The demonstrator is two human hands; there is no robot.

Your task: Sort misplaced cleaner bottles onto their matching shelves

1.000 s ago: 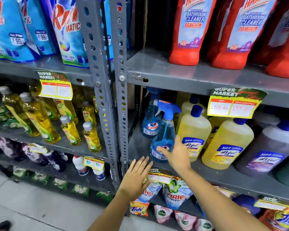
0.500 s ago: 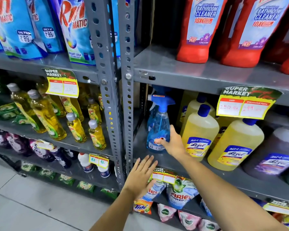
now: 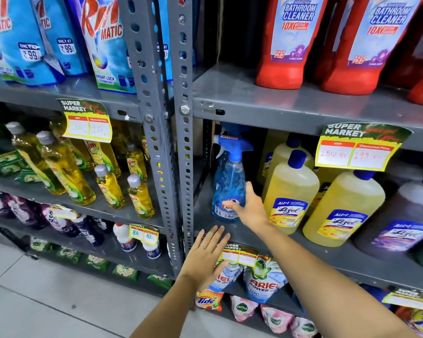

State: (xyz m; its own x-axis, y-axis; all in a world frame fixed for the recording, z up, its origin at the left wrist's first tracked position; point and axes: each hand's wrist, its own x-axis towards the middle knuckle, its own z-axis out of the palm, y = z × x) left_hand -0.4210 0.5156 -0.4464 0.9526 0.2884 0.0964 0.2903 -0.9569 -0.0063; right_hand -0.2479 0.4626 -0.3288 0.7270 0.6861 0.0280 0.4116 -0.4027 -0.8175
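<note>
A blue spray bottle (image 3: 227,181) of glass cleaner stands upright at the left end of the grey middle shelf (image 3: 230,232), with a second blue sprayer partly hidden behind it. My right hand (image 3: 248,208) is wrapped around its lower body, thumb across the label. To its right stand yellow Lizol bottles (image 3: 289,193) with blue caps. My left hand (image 3: 205,254) hovers flat with fingers spread, just below the shelf's front edge, holding nothing.
Red bathroom cleaner bottles (image 3: 288,45) fill the shelf above. A perforated grey upright (image 3: 181,147) divides the bays. Yellow dish-soap bottles (image 3: 66,174) stand in the left bay, blue detergent pouches (image 3: 103,45) above them. Price tags (image 3: 357,150) hang off shelf edges. Detergent packs (image 3: 261,284) sit below.
My right hand has pushed the spray bottle further back and left on the shelf, beside the other sprayer. My left hand has stayed near the shelf edge.
</note>
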